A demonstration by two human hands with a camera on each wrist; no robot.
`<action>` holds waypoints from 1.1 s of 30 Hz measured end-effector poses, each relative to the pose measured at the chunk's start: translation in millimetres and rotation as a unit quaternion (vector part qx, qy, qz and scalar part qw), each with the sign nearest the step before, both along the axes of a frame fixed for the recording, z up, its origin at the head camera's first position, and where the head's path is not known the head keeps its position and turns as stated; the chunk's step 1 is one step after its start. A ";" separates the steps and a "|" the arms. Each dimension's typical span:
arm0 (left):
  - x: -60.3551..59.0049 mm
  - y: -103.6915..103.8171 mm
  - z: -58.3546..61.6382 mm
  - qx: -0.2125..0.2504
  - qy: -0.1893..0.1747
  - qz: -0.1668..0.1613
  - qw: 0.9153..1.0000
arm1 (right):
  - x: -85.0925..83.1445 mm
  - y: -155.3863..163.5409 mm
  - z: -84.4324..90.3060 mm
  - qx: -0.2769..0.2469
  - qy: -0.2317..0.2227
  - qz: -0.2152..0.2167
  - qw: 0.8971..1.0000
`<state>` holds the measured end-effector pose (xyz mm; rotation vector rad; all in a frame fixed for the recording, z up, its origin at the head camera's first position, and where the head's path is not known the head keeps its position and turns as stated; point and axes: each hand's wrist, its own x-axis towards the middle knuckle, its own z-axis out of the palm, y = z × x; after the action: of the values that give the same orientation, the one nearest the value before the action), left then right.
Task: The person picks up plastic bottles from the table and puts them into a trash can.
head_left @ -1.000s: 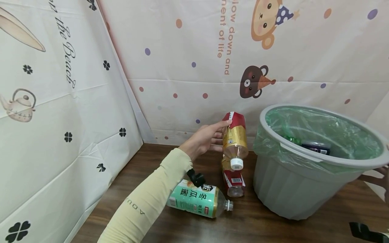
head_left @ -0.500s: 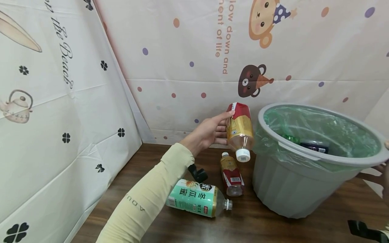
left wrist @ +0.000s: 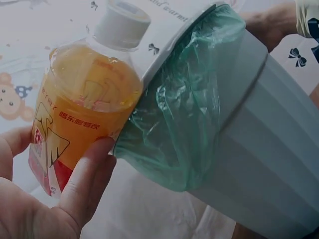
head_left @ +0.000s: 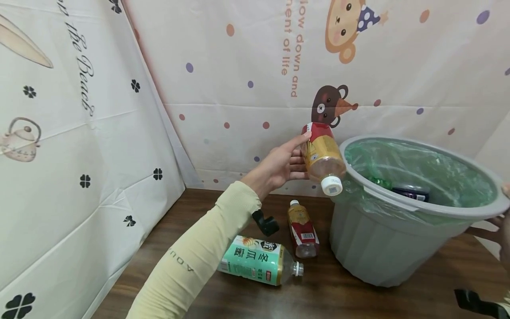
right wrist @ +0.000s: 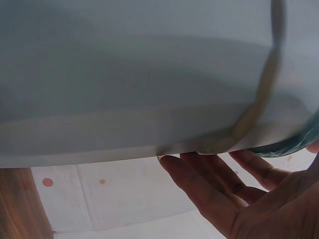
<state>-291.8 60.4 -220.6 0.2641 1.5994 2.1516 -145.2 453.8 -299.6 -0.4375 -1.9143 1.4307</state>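
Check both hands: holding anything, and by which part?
Left hand grips a bottle round its labelled body, cap toward the bin. Right hand holds the bin's rim, straight fingers underneath.

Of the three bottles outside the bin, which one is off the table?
The red-and-gold bottle gripped by the left hand, cap tilted down beside the bin rim. The green-label bottle and the small red bottle both lie on the table.

Red, gold and green against dark wood

The held bottle [head_left: 322, 155] wears a red-and-gold label, amber drink inside, and a white cap. The bin [head_left: 398, 248] is pale grey with a translucent green liner [head_left: 418, 170]. On the dark brown wood-grain counter [head_left: 326, 297] lie a mint-green-labelled bottle [head_left: 259, 266] and a red-and-gold one [head_left: 303, 230]. The sleeve [head_left: 199, 261] is pale yellow; the backdrop [head_left: 239, 66] is cream with coloured dots and cartoon bears.
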 end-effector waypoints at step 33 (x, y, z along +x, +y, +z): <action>14.6 60.0 33.7 0.092 -0.018 0.067 0.993 | 13.4 -19.3 9.8 0.018 0.007 0.004 1.000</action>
<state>-277.2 120.4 -186.9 0.1769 1.4358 2.3972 -131.8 434.5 -289.9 -0.4029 -1.9303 1.3974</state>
